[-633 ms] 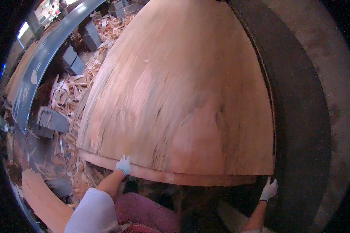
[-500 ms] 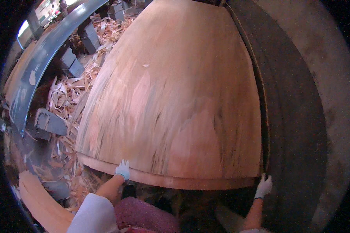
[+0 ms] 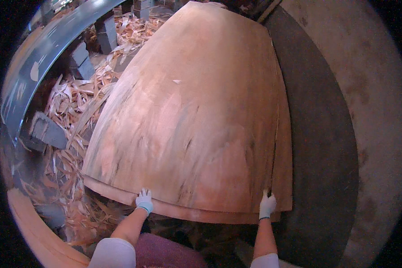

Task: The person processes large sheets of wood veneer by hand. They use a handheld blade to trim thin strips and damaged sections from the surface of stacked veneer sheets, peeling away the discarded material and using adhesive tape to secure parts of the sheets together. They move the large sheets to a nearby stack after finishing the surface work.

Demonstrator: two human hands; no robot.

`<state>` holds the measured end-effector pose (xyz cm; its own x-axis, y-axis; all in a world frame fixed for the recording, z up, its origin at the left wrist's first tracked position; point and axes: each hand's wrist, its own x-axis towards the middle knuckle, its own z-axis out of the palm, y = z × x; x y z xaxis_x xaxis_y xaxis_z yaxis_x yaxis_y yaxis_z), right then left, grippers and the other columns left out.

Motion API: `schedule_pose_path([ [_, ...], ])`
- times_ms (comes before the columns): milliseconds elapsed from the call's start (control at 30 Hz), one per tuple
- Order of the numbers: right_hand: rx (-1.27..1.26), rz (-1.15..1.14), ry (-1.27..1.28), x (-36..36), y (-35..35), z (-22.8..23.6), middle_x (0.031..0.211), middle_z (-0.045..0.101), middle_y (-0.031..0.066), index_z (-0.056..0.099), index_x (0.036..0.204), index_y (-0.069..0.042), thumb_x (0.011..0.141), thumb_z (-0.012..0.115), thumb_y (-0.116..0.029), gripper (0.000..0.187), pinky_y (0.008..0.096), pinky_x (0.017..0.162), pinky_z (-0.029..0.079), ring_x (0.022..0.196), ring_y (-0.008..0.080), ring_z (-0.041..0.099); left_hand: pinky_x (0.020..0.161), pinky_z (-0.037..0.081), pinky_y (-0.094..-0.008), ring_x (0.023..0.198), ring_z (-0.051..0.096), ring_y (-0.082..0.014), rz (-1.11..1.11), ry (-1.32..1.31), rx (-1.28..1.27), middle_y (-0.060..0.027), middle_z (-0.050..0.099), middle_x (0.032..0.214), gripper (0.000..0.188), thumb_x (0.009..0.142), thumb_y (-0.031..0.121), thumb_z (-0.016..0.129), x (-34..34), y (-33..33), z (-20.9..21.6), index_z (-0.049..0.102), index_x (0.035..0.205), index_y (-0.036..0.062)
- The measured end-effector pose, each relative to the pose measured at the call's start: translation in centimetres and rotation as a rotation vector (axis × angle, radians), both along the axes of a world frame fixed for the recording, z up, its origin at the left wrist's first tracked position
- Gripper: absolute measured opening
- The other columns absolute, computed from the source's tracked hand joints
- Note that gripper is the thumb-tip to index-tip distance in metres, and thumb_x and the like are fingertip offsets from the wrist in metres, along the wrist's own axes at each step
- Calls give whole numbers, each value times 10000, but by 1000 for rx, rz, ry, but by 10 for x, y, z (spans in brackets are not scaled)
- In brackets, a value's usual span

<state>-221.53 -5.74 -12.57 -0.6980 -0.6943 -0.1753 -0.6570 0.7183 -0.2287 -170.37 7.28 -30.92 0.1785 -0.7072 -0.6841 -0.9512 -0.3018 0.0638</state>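
Note:
A broad stack of thin wood veneer sheets [image 3: 187,116] lies before me, pinkish tan with dark streaks. At its near edge, left of the middle, my left hand [image 3: 144,201] in a white glove rests with fingers spread over the top sheet. My right hand [image 3: 267,206], also gloved, closes on the near right corner of the veneer sheet, beside a dark split-like line that runs away from me. Right of that line another band of veneer [image 3: 283,187] shows. A lower sheet [image 3: 196,215] juts out along the near edge. The fingertips of my right hand are partly hidden.
Grey blocks [image 3: 53,131] stand on the left among heaps of veneer scraps [image 3: 71,100]. Behind them curves a long shiny metal rail [image 3: 35,60]. A dark floor strip [image 3: 324,147] runs along the right, with paler concrete [image 3: 373,111] beyond.
My right hand has moved left, from the stack's outer right corner to the dark line. A band of veneer now shows right of that line. My left hand stays at the near edge.

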Motion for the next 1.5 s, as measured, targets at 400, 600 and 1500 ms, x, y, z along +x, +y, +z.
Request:
schedule_pose_path([
  [400, -189, 130, -304, 172, 63, 28, 1201, 600, 273, 533, 1251, 111, 944, 555, -458, 647, 436, 947, 449, 1091, 389, 576, 827, 509, -466, 991, 628, -300, 235, 64, -241, -122, 625, 1108, 246, 855, 198, 538, 53, 16, 45, 611, 1078, 122],
  [600, -54, 163, -297, 192, 64, -31, 1078, 653, 261, 587, 1165, 107, 906, 622, -322, 502, 428, 842, 482, 961, 376, 629, 969, 419, -432, 1129, 539, -261, 368, -91, -644, -78, 596, 1159, 211, 854, 221, 554, 136, 32, 77, 651, 1009, 115],
  [1500, 261, 558, -382, 410, 150, -43, 1244, 542, 330, 431, 1283, 185, 973, 501, -304, 583, 400, 979, 422, 1115, 387, 550, 1104, 329, -426, 1335, 416, -310, 196, 130, -409, -137, 429, 1455, 438, 916, 166, 388, 178, 134, 37, 508, 1324, 61],
])
